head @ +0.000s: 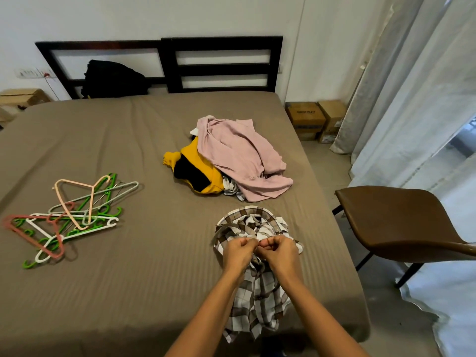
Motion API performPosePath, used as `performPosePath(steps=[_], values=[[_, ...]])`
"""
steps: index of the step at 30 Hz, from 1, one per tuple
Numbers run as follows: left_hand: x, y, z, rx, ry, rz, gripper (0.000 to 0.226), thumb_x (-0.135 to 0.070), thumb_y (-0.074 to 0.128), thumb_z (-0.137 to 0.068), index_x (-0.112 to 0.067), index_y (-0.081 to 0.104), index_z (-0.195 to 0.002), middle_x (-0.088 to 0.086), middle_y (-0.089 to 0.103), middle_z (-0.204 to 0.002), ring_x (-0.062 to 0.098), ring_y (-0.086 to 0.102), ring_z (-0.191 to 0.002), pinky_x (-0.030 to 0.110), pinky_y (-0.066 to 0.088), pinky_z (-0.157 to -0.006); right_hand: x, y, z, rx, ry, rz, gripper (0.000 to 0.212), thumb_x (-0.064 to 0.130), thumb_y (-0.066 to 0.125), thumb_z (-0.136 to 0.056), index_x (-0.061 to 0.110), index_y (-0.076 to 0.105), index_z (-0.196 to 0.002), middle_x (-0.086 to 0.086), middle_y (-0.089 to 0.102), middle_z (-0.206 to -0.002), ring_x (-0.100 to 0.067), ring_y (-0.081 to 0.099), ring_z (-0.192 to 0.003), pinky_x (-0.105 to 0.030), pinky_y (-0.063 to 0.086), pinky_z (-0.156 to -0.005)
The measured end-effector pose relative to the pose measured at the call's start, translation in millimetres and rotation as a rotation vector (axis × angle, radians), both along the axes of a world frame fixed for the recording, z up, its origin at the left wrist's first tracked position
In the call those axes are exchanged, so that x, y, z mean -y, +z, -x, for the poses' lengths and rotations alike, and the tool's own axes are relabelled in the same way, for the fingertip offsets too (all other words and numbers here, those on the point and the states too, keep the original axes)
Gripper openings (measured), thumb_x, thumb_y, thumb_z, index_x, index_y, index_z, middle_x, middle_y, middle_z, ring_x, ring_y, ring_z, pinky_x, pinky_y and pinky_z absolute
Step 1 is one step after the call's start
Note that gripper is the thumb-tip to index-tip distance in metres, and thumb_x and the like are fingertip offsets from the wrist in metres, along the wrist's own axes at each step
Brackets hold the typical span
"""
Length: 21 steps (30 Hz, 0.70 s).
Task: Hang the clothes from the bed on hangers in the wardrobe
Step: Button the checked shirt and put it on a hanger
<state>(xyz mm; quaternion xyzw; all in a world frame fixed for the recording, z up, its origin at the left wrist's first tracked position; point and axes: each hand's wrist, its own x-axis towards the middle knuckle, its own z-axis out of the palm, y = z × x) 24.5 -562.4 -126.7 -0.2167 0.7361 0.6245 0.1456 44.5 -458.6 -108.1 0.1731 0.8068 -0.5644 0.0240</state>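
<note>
1. The left hand (238,249) and right hand (279,249) meet just below the collar of the plaid shirt (257,300), each pinching a front edge.
2. It looks like button work to me. Keep both edges flat and level so the collar sits true on a hanger.
3. The shirt is brown-and-white checked and crumpled, lying near right on the bed (128,292) with its tail over the near edge.
4. The hangers (74,217) are heaped at the left.

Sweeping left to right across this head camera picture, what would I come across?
Heap of hangers → pile of clothes → brown chair. The checked shirt, pinched by the left hand and right hand, overlaps the pile, so it is left out.
</note>
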Motion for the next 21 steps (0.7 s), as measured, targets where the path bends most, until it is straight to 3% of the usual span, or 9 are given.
performPosePath(steps=[4,6,9,11,15,18,21], values=[[0.6,0.3,-3.0,0.08,0.073,-0.253,0.012,-0.012,0.062,-0.089,-0.01,0.068,-0.078,0.004,0.068,-0.077,0.014,0.061,-0.075,0.022,0.047,-0.068,-3.0,-1.8,0.9,0.015,-0.025,0.07,0.019,0.004,0.081,-0.069,0.013,0.064,-0.071,-0.003,0.067,-0.069,-0.015,0.065,-0.065,-0.023,0.056,-0.062],[2.9,-3.5,-2.9,0.146,0.086,-0.349,0.007,-0.013,0.064,-0.088,-0.009,0.069,-0.085,0.008,0.07,-0.084,0.019,0.063,-0.086,0.03,0.049,-0.08,-6.8,-2.8,2.4,0.053,-0.018,0.186,0.019,-0.001,0.08,-0.069,0.009,0.064,-0.073,-0.007,0.067,-0.07,-0.019,0.065,-0.067,-0.029,0.057,-0.066],[4.0,-6.3,-1.8,0.21,0.112,-0.428,0.007,-0.015,0.066,-0.087,-0.008,0.069,-0.087,0.01,0.071,-0.085,0.024,0.062,-0.088,0.039,0.048,-0.089,-11.9,-2.9,5.0,0.072,-0.006,0.324,0.022,-0.008,0.076,-0.069,0.002,0.062,-0.082,-0.01,0.065,-0.07,-0.02,0.064,-0.067,-0.024,0.055,-0.063],[2.4,-7.1,-1.4,0.221,0.131,-0.439,0.009,-0.018,0.068,-0.085,-0.009,0.07,-0.085,0.009,0.071,-0.08,0.023,0.059,-0.083,0.035,0.048,-0.077,-12.7,-2.8,6.2,0.059,0.014,0.339,0.021,-0.009,0.075,-0.071,0.0,0.062,-0.086,-0.01,0.064,-0.071,-0.019,0.063,-0.068,-0.021,0.054,-0.062],[-0.3,-5.7,-1.6,0.205,0.155,-0.409,0.028,-0.033,0.076,-0.068,-0.01,0.071,-0.082,0.011,0.067,-0.079,0.013,0.048,-0.064,0.023,0.034,-0.053,-11.3,-3.9,4.2,-0.053,0.033,0.241,0.015,-0.001,0.074,-0.075,0.003,0.066,-0.086,-0.008,0.067,-0.073,-0.017,0.065,-0.069,-0.021,0.055,-0.063],[-1.2,0.6,-1.6,0.159,0.14,-0.356,0.018,-0.023,0.072,-0.08,-0.009,0.065,-0.071,0.002,0.063,-0.058,0.003,0.048,-0.038,0.016,0.037,-0.038,-10.1,-6.3,-0.6,-0.142,0.014,0.101,0.011,0.013,0.078,-0.075,0.012,0.07,-0.083,0.001,0.07,-0.074,-0.007,0.067,-0.07,-0.017,0.053,-0.064],[-2.8,-0.2,-3.2,0.076,0.128,-0.27,0.024,-0.025,0.075,-0.078,-0.013,0.063,-0.061,0.0,0.063,-0.053,0.012,0.053,-0.046,0.025,0.045,-0.049,-8.8,-6.1,-4.0,-0.219,0.008,-0.134,0.004,0.018,0.075,-0.079,0.018,0.073,-0.081,0.014,0.067,-0.072,0.003,0.064,-0.072,-0.009,0.047,-0.063]])
